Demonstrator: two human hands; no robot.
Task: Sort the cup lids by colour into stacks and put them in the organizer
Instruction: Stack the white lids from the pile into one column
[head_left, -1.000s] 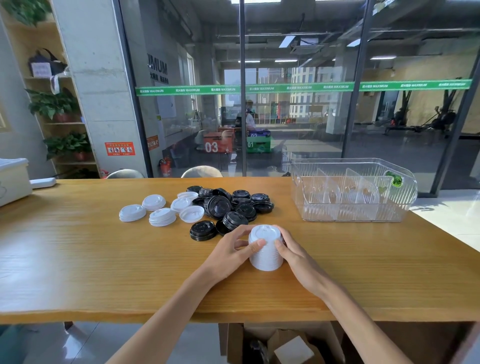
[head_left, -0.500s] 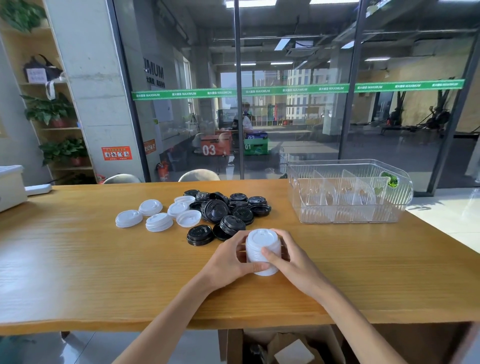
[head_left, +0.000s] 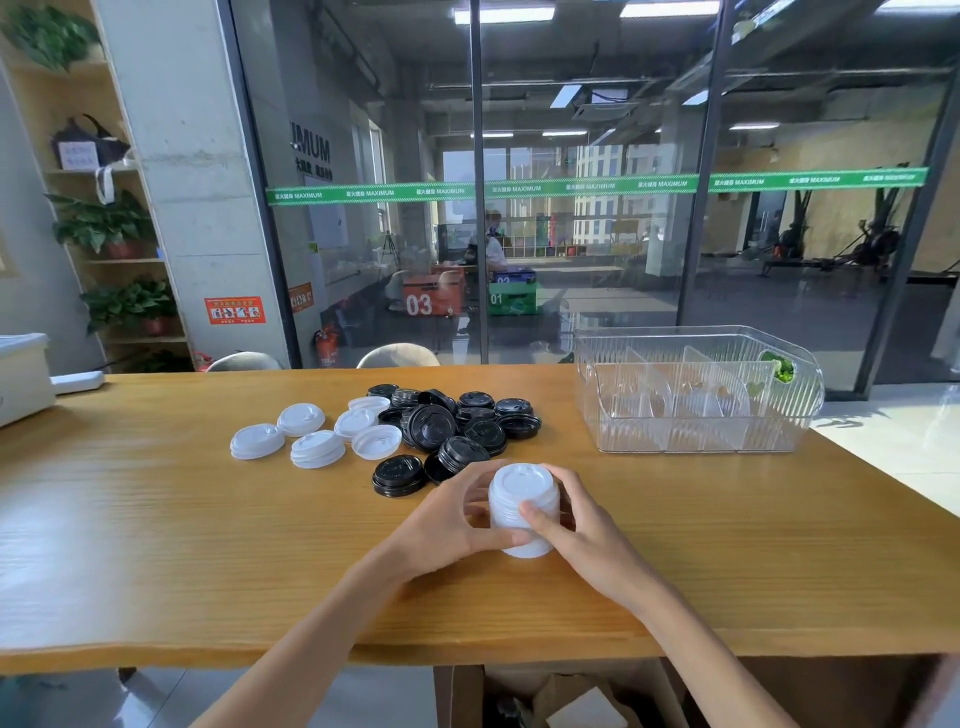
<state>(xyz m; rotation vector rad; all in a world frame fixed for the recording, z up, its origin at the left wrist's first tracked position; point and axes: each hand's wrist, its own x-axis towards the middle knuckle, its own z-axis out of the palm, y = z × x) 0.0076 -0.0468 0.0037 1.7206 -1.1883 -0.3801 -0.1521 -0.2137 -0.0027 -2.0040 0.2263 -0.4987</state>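
Observation:
A tall stack of white lids (head_left: 523, 493) stands on the wooden table (head_left: 156, 545) in front of me. My left hand (head_left: 447, 522) grips its left side, thumb curled under the front. My right hand (head_left: 576, 525) grips its right side, thumb across the front. Behind it lies a heap of black lids (head_left: 457, 423), with two black piles (head_left: 399, 474) nearer me. Several loose white lids (head_left: 317, 448) lie to the left of the heap. The clear plastic organizer (head_left: 696, 439) with dividers stands at the back right and holds no lids.
A white box (head_left: 21, 376) sits at the table's far left edge. Two chair backs (head_left: 397, 356) show behind the table, before a glass wall. A cardboard box (head_left: 566, 696) is under the table's front edge.
Both hands have closed further round the white stack, the thumbs now wrapped over its front. The stack stays in about the same spot on the table.

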